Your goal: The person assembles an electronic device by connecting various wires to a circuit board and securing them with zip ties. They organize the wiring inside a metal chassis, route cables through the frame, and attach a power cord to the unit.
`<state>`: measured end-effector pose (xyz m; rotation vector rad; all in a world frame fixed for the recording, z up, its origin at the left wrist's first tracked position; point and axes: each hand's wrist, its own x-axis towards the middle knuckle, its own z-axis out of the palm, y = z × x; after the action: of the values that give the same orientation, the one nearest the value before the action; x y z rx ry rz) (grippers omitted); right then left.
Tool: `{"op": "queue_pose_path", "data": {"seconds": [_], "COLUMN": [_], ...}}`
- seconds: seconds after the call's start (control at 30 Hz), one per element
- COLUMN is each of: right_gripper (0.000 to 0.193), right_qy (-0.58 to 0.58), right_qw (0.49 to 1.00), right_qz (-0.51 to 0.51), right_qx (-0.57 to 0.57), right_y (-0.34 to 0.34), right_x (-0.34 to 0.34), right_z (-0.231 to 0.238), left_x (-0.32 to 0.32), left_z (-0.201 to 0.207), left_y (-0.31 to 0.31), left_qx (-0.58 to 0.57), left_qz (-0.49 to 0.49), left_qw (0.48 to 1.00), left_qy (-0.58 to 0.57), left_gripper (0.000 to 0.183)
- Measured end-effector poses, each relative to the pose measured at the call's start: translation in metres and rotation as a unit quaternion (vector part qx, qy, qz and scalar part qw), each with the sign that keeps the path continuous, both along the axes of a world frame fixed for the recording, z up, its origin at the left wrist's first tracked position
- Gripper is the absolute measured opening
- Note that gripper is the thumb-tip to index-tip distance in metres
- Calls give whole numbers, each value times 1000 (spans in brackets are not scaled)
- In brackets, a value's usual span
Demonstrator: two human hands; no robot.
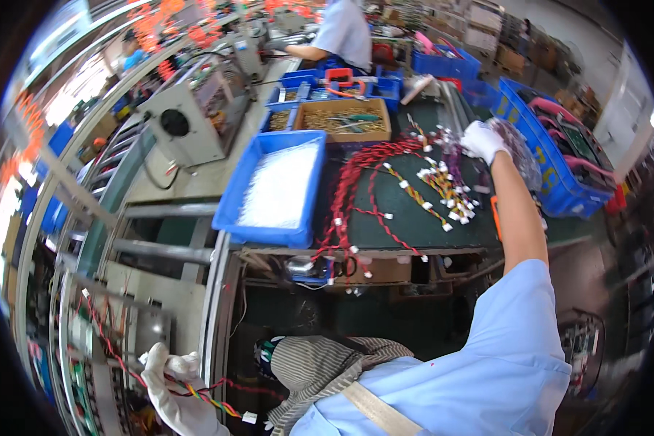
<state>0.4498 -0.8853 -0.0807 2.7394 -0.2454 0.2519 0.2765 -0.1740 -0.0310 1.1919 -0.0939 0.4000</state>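
two white-gloved hands work apart. the left hand, low beside the bench, has its grip closed round one thin twisted wire harness of red, yellow and green strands. the right hand, stretched over the dark bench mat, touches a crinkled clear plastic bag; how far its grip is closed cannot be told. loose red wire harnesses with small white plugs sprawl nearby, beside one blue tray of white pieces.

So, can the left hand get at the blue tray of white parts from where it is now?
Probably not as it stands. The left hand is low beside the bench, already closed on a wire harness, and the blue tray sits up on the worktop, well above and ahead of it.
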Motion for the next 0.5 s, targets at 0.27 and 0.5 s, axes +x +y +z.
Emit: {"op": "queue_pose_path", "data": {"seconds": [0.27, 0.5], "right_gripper": [11, 11], "right_qy": [41, 361], "right_qw": [684, 496], "right_qz": [292, 407], "right_qx": [668, 676], "right_y": [397, 623], "right_x": [-46, -151], "right_z": [91, 54], "left_x": [-58, -133], "left_z": [-27, -63], "left_y": [35, 85], "left_qx": [-28, -121], "left_qz": [71, 79], "left_qw": [981, 986], "left_qy": [181, 88], "left_gripper": [40, 47]}}
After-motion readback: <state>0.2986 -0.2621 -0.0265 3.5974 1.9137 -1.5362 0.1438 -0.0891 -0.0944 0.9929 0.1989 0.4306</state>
